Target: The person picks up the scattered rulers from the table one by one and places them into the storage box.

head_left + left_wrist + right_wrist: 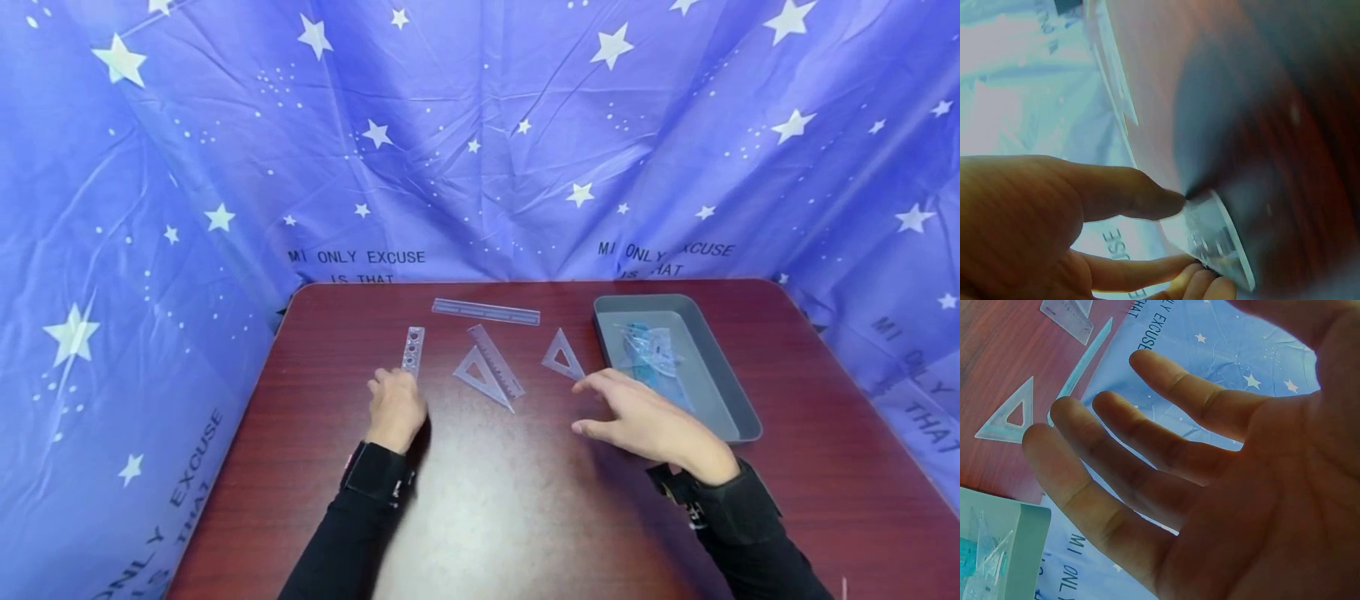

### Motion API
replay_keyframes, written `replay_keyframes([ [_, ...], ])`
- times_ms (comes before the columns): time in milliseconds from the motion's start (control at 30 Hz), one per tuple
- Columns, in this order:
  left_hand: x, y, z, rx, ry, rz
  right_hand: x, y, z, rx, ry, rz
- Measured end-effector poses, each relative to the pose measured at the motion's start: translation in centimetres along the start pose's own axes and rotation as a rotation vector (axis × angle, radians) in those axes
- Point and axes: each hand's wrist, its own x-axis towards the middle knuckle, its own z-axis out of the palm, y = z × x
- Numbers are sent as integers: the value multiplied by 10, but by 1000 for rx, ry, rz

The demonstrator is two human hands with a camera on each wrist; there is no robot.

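Note:
My left hand [396, 408] pinches the near end of a clear stencil ruler with round holes [414, 342] on the left of the table. In the left wrist view, the thumb is on one side of the stencil ruler [1210, 231] and the fingertips on the other. My right hand [637, 412] holds nothing; its fingers are spread and loosely bent. It hovers between a small clear set square [572, 364] and the grey tray [716, 367], fingertips close to the set square's lower corner. The right wrist view shows the bare palm.
A larger set square [483, 390] lies against a short clear ruler [497, 360] mid-table. Farther back is a long clear ruler [486, 312]. Several clear and bluish plastic pieces [652, 354] lie inside the tray. A blue star-patterned curtain [480, 183] hangs behind the table.

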Motion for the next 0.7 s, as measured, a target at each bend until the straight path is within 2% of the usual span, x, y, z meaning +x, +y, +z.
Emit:
replay_keyframes([
  [133,5,-10,-6,-52,-20,-50,1,0,3,7,-9,-4],
  [367,17,-36,6,-113,4,-36,4,3,9,9,-21,-13],
  [433,18,-37,6,-122,-4,-33,5,3,11,13,-14,-19],
  [467,21,-40,12,-127,6,-31,5,3,11,17,-11,-20],
  [533,21,-38,12,-137,10,-33,6,2,13,26,-9,-24],
  [700,8,-20,-3,-163,24,-1,11,-2,20,71,20,-38],
])
